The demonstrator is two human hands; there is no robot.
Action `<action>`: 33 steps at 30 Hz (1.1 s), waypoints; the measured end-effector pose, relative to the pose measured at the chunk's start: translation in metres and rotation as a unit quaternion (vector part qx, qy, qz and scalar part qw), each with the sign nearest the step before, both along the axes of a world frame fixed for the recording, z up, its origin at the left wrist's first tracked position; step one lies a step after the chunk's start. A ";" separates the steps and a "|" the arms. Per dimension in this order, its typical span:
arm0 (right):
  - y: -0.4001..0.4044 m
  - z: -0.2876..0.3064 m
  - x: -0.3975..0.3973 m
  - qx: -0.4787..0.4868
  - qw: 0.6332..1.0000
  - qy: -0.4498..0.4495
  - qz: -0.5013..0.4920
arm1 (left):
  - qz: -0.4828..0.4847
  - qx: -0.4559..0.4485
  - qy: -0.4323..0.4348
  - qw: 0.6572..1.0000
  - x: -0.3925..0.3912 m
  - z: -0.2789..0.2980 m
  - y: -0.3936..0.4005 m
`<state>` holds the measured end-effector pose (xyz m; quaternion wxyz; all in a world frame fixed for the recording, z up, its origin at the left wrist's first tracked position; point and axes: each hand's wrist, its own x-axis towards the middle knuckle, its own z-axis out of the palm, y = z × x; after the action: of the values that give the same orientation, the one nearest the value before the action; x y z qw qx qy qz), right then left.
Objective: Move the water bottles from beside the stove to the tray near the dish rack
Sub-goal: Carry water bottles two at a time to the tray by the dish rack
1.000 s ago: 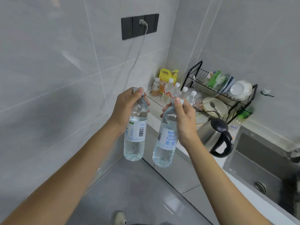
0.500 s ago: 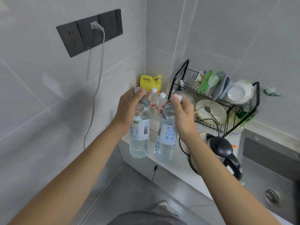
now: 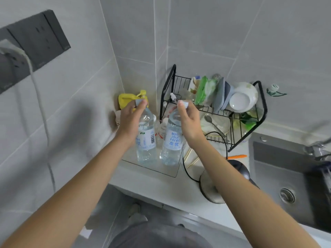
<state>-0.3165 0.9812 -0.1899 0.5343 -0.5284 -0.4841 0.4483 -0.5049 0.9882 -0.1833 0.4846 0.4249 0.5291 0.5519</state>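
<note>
Centre of frame: the left hand [image 3: 131,120] grips the neck of the left water bottle [image 3: 146,140] just under its cap, and the right hand [image 3: 188,120] pinches the cap of the right water bottle [image 3: 172,140]; both bottles are upright, side by side over the clear tray [image 3: 168,171] on the counter [image 3: 152,185] — whether their bases touch it cannot be told. Behind them, further small bottles are mostly hidden by the hands. A yellow jug [image 3: 126,101] stands in the corner, its lower part covered by the left hand. Right of centre, a black dish rack [image 3: 215,108] holds bowls and plates; a kettle [image 3: 223,183] below it is partly crossed by the right forearm. The sink [image 3: 293,185] is cut off at the right edge — a wall socket [image 3: 34,49] with its cable occupies the upper left.
</note>
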 end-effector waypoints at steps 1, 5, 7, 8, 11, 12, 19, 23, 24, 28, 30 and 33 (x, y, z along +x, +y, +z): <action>0.004 -0.004 -0.001 -0.004 1.000 -0.006 -0.006 | -0.004 0.000 0.012 1.000 -0.001 -0.005 0.009; 0.017 -0.022 -0.006 -0.021 0.999 -0.027 -0.022 | -0.082 0.030 0.111 0.990 -0.005 -0.028 0.035; 0.021 -0.032 -0.006 -0.026 0.997 -0.063 -0.032 | -0.130 0.042 0.156 0.978 -0.005 -0.040 0.045; 0.021 -0.038 -0.005 -0.029 0.995 -0.082 -0.038 | -0.147 0.053 0.185 0.970 -0.004 -0.045 0.046; 0.022 -0.055 -0.002 -0.041 0.990 -0.123 -0.059 | -0.220 0.098 0.293 0.925 -0.003 -0.063 0.057; 0.020 -0.060 -0.001 -0.040 0.989 -0.135 -0.056 | -0.231 0.120 0.332 0.907 -0.003 -0.067 0.055; 0.011 -0.085 0.007 -0.008 0.968 -0.243 -0.061 | -0.277 0.172 0.449 0.832 -0.001 -0.107 0.058; 0.000 -0.100 0.023 0.007 0.955 -0.294 -0.048 | -0.301 0.180 0.468 0.811 0.002 -0.118 0.061; -0.003 -0.103 0.027 0.007 0.953 -0.300 -0.046 | -0.305 0.180 0.471 0.808 0.004 -0.121 0.062; -0.011 -0.118 0.031 -0.012 0.941 -0.337 -0.011 | -0.317 0.169 0.457 0.814 0.006 -0.127 0.063; -0.014 -0.123 0.036 -0.019 0.931 -0.364 0.017 | -0.314 0.152 0.455 0.819 0.010 -0.128 0.060; -0.014 -0.125 0.036 -0.025 0.917 -0.397 0.036 | -0.310 0.140 0.457 0.822 0.014 -0.126 0.058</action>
<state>-0.2808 0.9673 -0.3145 0.2679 -0.6584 -0.6639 0.2324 -0.4914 1.0466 -0.3094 0.2685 0.8332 0.4472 0.1835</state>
